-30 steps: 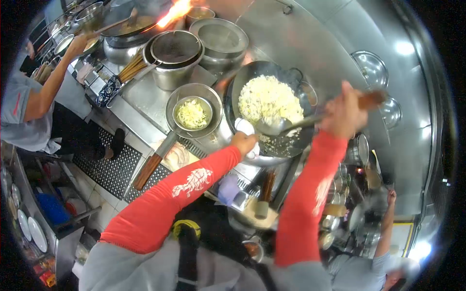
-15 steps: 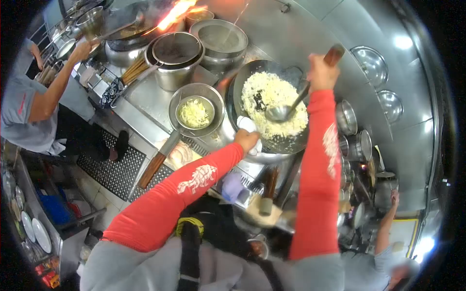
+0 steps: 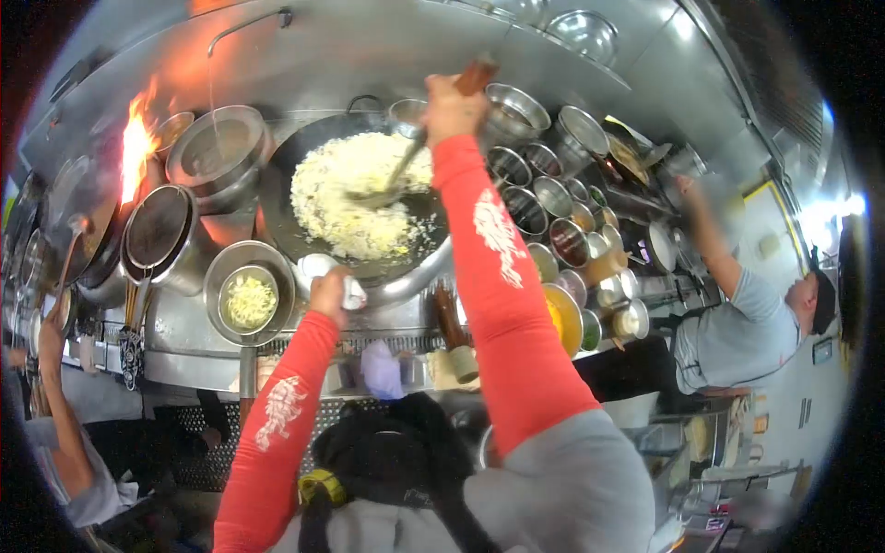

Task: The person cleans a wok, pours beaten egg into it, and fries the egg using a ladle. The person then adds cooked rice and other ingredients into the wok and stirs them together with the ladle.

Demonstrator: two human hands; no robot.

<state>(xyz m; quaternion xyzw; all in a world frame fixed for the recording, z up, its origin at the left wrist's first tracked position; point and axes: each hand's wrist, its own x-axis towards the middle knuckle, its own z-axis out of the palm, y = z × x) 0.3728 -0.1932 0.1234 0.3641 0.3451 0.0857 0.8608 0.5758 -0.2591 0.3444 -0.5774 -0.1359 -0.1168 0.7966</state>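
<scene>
A big dark wok (image 3: 277,205) holds a heap of rice mixed with yellow bits (image 3: 336,170). My right hand (image 3: 454,111) is closed around the wooden handle of a ladle (image 3: 373,197), whose metal bowl rests in the rice, slightly blurred. At the wok's near left rim, my left hand (image 3: 329,295) grips a folded white cloth (image 3: 316,266) against the edge; the rim under it is hidden. Left of that hand, a strainer (image 3: 225,302) with pale yellow-green shreds (image 3: 250,302) sits in a metal bowl (image 3: 215,267).
Flames (image 3: 138,147) rise from a burner at the left, beside lidded pots and a running tap (image 3: 249,28). Several seasoning containers (image 3: 568,241) crowd the right. One co-worker (image 3: 728,323) stands at the right, another person's arm (image 3: 60,396) shows at the left.
The view has swung to the right, bringing the seasoning containers into sight. The ladle has swept through the rice, covering the dark gap in it. Both hands keep their grips.
</scene>
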